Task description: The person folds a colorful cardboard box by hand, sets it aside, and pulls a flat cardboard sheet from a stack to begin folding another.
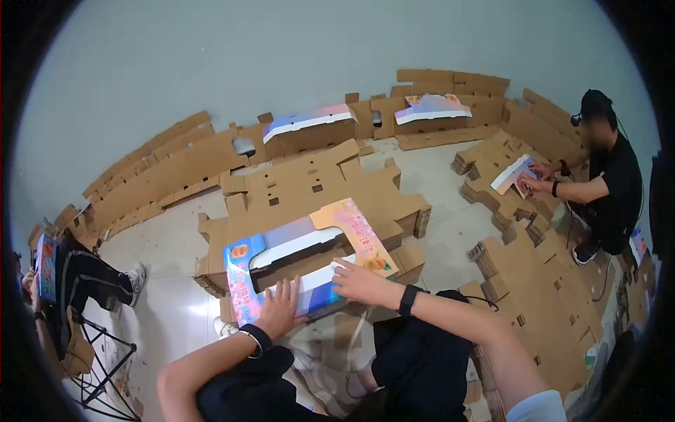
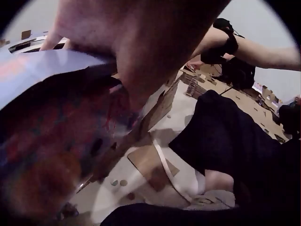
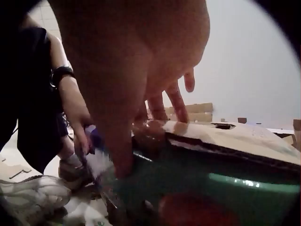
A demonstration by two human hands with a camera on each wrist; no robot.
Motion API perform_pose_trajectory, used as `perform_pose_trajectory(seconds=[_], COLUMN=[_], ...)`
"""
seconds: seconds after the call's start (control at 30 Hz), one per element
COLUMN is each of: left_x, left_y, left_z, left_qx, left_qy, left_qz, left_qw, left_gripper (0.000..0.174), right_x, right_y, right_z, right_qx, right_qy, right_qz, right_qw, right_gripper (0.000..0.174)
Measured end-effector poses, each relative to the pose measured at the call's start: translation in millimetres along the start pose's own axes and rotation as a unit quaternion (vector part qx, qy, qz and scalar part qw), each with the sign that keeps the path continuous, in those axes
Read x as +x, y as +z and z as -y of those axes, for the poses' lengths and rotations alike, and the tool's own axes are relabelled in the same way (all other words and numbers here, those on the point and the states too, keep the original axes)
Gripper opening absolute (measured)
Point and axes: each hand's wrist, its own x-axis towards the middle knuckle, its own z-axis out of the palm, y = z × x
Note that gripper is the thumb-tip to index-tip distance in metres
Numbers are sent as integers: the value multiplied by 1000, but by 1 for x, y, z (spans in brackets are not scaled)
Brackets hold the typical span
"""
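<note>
A printed cardboard fruit box (image 1: 361, 232), blue, pink and orange with peach pictures, lies before me with a long rectangular opening in its top. It rests on a stack of flat brown cardboard (image 1: 295, 184). My left hand (image 1: 280, 309) lies on the box's near left part, fingers straight and spread over the top, thumb along the near side. On the near right part rests my right hand (image 1: 365, 283), fingertips at the white inner edge of the opening. In the right wrist view its fingers stretch over the top while the thumb goes down the green printed side (image 3: 244, 188).
More cardboard stacks (image 1: 527, 288) stand at the right. Printed pieces (image 1: 309, 121) lean on brown cardboard along the wall. A person (image 1: 612, 176) crouches at right, handling a printed piece (image 1: 517, 174). Another person's legs (image 1: 91, 274) and a folding stool (image 1: 105, 359) are at left.
</note>
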Motion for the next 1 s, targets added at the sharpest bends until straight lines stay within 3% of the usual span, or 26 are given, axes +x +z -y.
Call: perform_pose_trajectory(seconds=[0.2, 0.4, 0.53, 0.7, 0.83, 0.9, 0.97, 1.0], left_x=[2, -2, -1, 5, 6, 8, 7, 7], left_y=[1, -1, -5, -14, -14, -12, -20, -28], left_z=[1, -4, -5, -10, -11, -11, -11, -11], left_qx=[40, 43, 26, 4, -5, -11, -28, -108], left_qy=[39, 85, 78, 56, 37, 45, 41, 35], left_qz=[-62, -73, -78, -64, -55, -60, -59, -37], left_qw=[996, 993, 994, 996, 998, 997, 997, 993], left_gripper=[109, 107, 106, 105, 104, 105, 102, 96], right_x=[-17, -35, -38, -38, -36, -42, -45, -47], right_y=[1, -7, -20, -26, -22, -23, -28, -32], right_z=[11, 18, 15, 6, 2, 0, 0, -2], right_qx=[46, 109, 67, 23, 29, 51, 49, 38], right_qy=[19, 38, 79, 36, 49, 73, 89, 99], right_qz=[-101, -91, -103, -80, -45, -109, -103, -109], right_qw=[994, 989, 989, 996, 997, 990, 989, 988], right_gripper=[26, 29, 29, 31, 27, 27, 30, 31])
